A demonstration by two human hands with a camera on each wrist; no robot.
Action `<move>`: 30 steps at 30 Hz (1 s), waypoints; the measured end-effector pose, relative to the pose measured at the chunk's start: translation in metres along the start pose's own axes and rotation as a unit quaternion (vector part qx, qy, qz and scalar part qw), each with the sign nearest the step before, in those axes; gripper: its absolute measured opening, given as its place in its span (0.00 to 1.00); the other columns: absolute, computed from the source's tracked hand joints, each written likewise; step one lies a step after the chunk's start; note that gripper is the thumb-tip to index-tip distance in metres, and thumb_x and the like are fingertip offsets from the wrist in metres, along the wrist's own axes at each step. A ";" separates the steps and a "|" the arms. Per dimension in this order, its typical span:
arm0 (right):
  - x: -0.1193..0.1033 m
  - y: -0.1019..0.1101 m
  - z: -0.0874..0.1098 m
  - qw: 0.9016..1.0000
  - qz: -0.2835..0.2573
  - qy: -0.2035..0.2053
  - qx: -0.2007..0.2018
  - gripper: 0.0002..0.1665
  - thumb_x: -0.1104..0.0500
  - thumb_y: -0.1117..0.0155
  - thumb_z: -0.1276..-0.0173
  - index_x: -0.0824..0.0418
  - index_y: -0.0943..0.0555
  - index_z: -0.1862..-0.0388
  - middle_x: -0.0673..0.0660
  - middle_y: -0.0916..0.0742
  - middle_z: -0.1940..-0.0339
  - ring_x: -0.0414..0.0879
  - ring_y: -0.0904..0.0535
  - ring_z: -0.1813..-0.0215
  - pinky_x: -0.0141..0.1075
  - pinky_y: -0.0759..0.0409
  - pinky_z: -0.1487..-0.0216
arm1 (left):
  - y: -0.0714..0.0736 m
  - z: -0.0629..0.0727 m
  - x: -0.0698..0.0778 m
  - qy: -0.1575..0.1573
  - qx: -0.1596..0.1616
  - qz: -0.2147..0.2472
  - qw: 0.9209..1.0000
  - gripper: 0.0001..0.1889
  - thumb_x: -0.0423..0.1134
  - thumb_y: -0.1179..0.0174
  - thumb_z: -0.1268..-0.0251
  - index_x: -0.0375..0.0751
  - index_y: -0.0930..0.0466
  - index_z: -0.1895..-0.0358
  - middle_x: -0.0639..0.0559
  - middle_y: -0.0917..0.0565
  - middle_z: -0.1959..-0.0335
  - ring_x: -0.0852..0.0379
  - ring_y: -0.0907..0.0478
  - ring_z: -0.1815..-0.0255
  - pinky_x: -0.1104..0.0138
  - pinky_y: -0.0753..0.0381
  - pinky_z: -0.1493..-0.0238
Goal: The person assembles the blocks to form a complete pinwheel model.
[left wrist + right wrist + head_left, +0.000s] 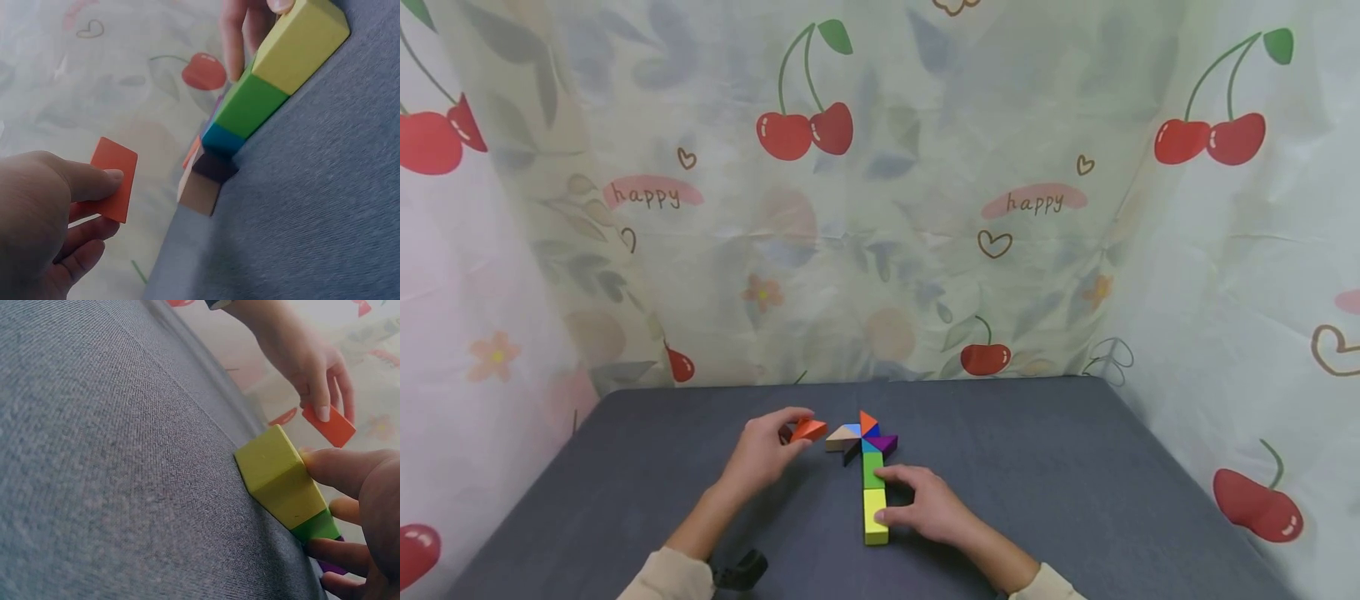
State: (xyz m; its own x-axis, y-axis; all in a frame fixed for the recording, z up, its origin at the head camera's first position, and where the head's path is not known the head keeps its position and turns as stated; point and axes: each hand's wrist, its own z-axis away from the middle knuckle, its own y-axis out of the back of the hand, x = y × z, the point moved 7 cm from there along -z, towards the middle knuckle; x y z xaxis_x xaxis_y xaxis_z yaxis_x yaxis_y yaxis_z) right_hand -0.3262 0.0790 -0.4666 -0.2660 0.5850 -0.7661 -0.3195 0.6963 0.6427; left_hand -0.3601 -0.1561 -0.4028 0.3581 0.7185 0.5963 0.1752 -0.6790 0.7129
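Note:
My left hand (758,450) pinches an orange triangular block (808,430) between thumb and fingers, raised to the left of a pinwheel of small blocks. Extended fingers of my right hand (932,508) touch a column made of a green block (872,463) and a yellow block (874,500). The index finger lies at the green block and the thumb at the yellow one. Above the green block fan out a teal piece (869,447), a purple block (883,443), another orange block (868,423), a natural wood block (841,438) and a black block (852,454), with blue pieces among them.
A dark grey cloth covers the table (1037,467). Behind it and at both sides hangs a curtain (880,250) printed with cherries. Beside the left sleeve is a black strap-like object (741,572).

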 end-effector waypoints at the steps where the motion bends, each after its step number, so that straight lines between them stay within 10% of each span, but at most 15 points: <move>1: 0.000 0.000 0.000 1.000 0.000 -0.002 0.000 0.35 0.43 0.25 0.44 0.50 0.21 0.38 0.50 0.20 0.40 0.54 0.30 0.36 0.59 0.36 0.37 | -0.001 0.001 0.001 0.000 0.000 0.001 1.000 0.21 0.34 0.27 0.46 0.48 0.17 0.46 0.54 0.17 0.62 0.60 0.24 0.70 0.65 0.23 0.69; 23: -0.002 0.001 0.002 1.000 0.001 0.006 0.003 0.34 0.43 0.26 0.44 0.49 0.21 0.38 0.51 0.20 0.39 0.56 0.31 0.36 0.61 0.37 0.38 | -0.053 0.019 0.002 -0.013 -0.107 -0.027 0.994 0.15 0.39 0.27 0.46 0.51 0.17 0.54 0.61 0.21 0.67 0.60 0.28 0.71 0.64 0.27 0.68; 30: -0.003 0.000 0.002 1.000 0.004 0.011 0.002 0.34 0.44 0.26 0.43 0.50 0.21 0.37 0.51 0.20 0.39 0.55 0.30 0.36 0.61 0.37 0.37 | -0.055 0.021 0.003 -0.025 -0.091 -0.037 0.995 0.17 0.41 0.26 0.47 0.50 0.17 0.53 0.59 0.21 0.64 0.60 0.29 0.69 0.62 0.26 0.65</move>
State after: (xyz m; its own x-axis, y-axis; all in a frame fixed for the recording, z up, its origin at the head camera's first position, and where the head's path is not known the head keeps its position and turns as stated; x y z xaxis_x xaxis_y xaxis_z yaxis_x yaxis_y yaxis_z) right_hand -0.3240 0.0784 -0.4642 -0.2885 0.5817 -0.7605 -0.3127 0.6935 0.6491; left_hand -0.3493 -0.1204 -0.4479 0.3963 0.7543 0.5234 0.0358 -0.5823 0.8122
